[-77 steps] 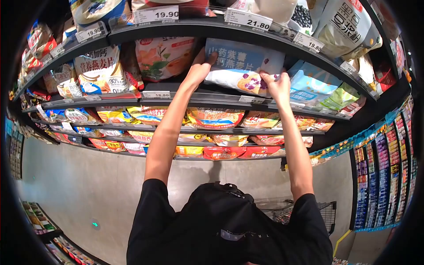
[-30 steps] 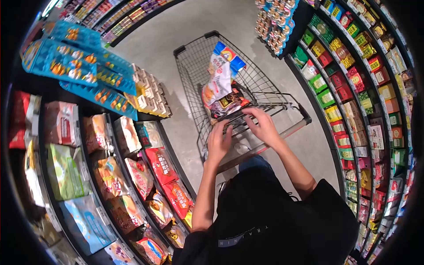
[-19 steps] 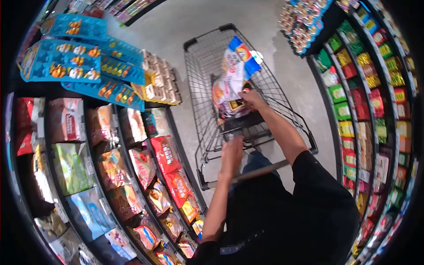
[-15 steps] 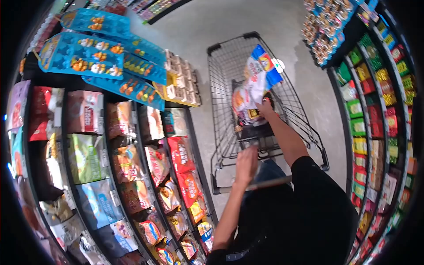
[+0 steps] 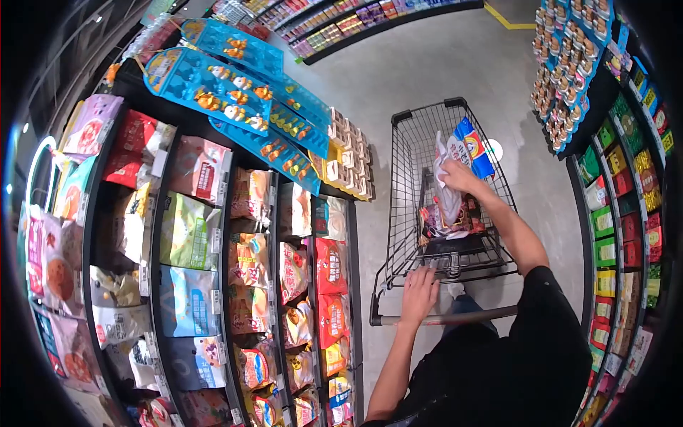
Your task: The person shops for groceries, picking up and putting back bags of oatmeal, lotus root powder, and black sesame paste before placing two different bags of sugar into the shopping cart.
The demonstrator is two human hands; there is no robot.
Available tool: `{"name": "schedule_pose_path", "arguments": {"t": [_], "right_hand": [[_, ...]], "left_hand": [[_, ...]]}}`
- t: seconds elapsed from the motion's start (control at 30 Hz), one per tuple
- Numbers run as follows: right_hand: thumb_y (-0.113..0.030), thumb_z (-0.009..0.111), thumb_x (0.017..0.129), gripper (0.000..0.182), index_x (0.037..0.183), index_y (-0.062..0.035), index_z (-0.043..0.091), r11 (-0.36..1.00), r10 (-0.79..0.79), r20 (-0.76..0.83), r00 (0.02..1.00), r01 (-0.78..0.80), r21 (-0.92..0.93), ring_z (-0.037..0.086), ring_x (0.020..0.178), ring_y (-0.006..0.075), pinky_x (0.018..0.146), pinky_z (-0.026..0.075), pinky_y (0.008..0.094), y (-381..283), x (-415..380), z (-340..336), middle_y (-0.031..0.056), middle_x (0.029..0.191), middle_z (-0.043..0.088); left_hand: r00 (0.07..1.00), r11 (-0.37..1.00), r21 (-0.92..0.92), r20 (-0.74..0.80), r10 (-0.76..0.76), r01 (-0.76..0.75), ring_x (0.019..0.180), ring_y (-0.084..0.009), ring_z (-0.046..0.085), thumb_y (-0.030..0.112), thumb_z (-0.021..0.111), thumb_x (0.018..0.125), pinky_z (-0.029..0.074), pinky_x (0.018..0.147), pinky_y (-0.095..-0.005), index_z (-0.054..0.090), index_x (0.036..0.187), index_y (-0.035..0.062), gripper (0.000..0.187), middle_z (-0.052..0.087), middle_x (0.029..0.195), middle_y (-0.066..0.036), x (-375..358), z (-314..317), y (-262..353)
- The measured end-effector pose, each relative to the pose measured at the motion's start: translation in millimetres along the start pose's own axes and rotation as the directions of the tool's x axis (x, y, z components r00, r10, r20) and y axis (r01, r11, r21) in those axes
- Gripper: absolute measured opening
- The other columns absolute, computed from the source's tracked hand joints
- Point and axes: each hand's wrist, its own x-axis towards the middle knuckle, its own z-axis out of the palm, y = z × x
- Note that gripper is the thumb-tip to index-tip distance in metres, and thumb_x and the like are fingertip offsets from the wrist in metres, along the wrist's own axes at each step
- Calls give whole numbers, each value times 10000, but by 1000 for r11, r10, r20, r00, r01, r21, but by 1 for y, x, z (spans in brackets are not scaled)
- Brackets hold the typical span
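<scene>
A black wire shopping cart [image 5: 400, 156] stands in the aisle before me. My right hand [image 5: 459, 175] reaches into it, fingers closed around a pale, thin plastic bag [image 5: 448, 203] that hangs down in folds. Right beside that hand, a blue-and-white snack package [image 5: 475, 146] leans up against the cart's right side. Under the pale bag lie dark and reddish packages [image 5: 466, 219], partly hidden. My left hand [image 5: 420, 292] is over the rear of the cart, just ahead of the push handle [image 5: 462, 316], with fingers stretched out and holding nothing.
Shelves of bagged snacks [image 5: 191, 231] line the left. Blue display trays with small figures [image 5: 235, 89] and a stack of pale boxes [image 5: 348, 153] stick out beyond them. On the right are shelves of colourful packets [image 5: 605, 252] and a figure display [image 5: 569, 64]. Another shelf [image 5: 348, 28] crosses ahead.
My right hand has lifted in the cart and now grips the pale bag higher up. The left hand has settled with fingers spread. My view has shifted, so everything appears lower and further right.
</scene>
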Motion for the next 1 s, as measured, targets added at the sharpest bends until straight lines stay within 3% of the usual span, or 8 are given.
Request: {"name": "schedule_pose_path", "arguments": {"t": [0.07, 0.2, 0.27, 0.43, 0.6, 0.67, 0.93, 1.0], "right_hand": [[-227, 579, 814, 297, 964, 15, 665, 998, -66, 123, 990, 69, -14, 593, 1046, 416, 892, 481, 474, -26, -6, -39, 239, 1117, 605], [-191, 558, 784, 349, 1033, 35, 652, 941, -327, -67, 943, 331, 69, 606, 1022, 398, 889, 473, 428, -91, -50, -99, 234, 1070, 634], [-190, 564, 779, 363, 1040, 46, 650, 926, -109, -42, 993, 117, 360, 621, 980, 383, 869, 472, 402, -132, -82, -127, 232, 1001, 651], [-173, 606, 826, 181, 853, 6, 611, 796, -160, -122, 980, 201, 571, 494, 732, 71, 666, 410, 256, -172, -147, -150, -25, 747, 556], [-167, 582, 900, 153, 902, -16, 611, 692, -190, -240, 952, 303, 655, 520, 754, 56, 676, 420, 228, -216, -215, -155, -15, 796, 592], [-162, 568, 932, 175, 991, -3, 610, 527, -92, -331, 939, 328, 784, 566, 810, 68, 732, 457, 238, -235, -235, -149, 9, 877, 638], [-175, 557, 951, 231, 1088, 3, 608, 376, -201, -96, 975, 167, 912, 634, 863, 116, 774, 503, 268, -291, -294, -135, 55, 974, 679], [-187, 566, 943, 241, 1083, 4, 610, 300, -236, 1, 972, 71, 951, 655, 860, 133, 766, 532, 287, -303, -300, -125, 70, 989, 681]], "left_hand": [[1000, 1000, -11, 13, 2, -2, 1215, -297, 500, 203, 580, 917, 325, 1088, -444, 548, 1227, 44, 350, 564, 1246, -127, -6, 1, 0], [1000, 1000, 2, -23, -6, 6, 1204, -279, 506, 226, 572, 926, 336, 1082, -425, 549, 1210, 47, 336, 572, 1235, -121, -27, 7, 5], [998, 1000, -4, -68, 6, -6, 1207, -284, 504, 237, 578, 921, 337, 1082, -426, 547, 1215, 48, 351, 571, 1240, -127, -42, 15, 6], [992, 1000, -9, -123, -14, 13, 1205, -282, 515, 332, 652, 870, 342, 1076, -424, 558, 1200, 50, 444, 577, 1237, -132, -97, 21, 23], [993, 993, 77, -88, -80, 87, 1167, -288, 553, 402, 723, 797, 374, 1026, -499, 602, 1152, 66, 504, 616, 1190, -101, -167, 11, 41], [988, 987, 79, -62, -138, 143, 1145, -281, 573, 425, 738, 768, 389, 999, -531, 621, 1116, 66, 514, 636, 1151, -94, -193, 12, 39], [977, 975, -73, -15, -211, 209, 1126, -322, 591, 470, 795, 646, 388, 1033, -494, 611, 1139, 44, 678, 639, 1198, -136, -292, -2, 20], [946, 964, -108, -194, -261, 244, 1156, -341, 568, 476, 813, 619, 404, 1019, -476, 571, 1205, 44, 767, 618, 1223, -159, -314, -13, 30]]}}
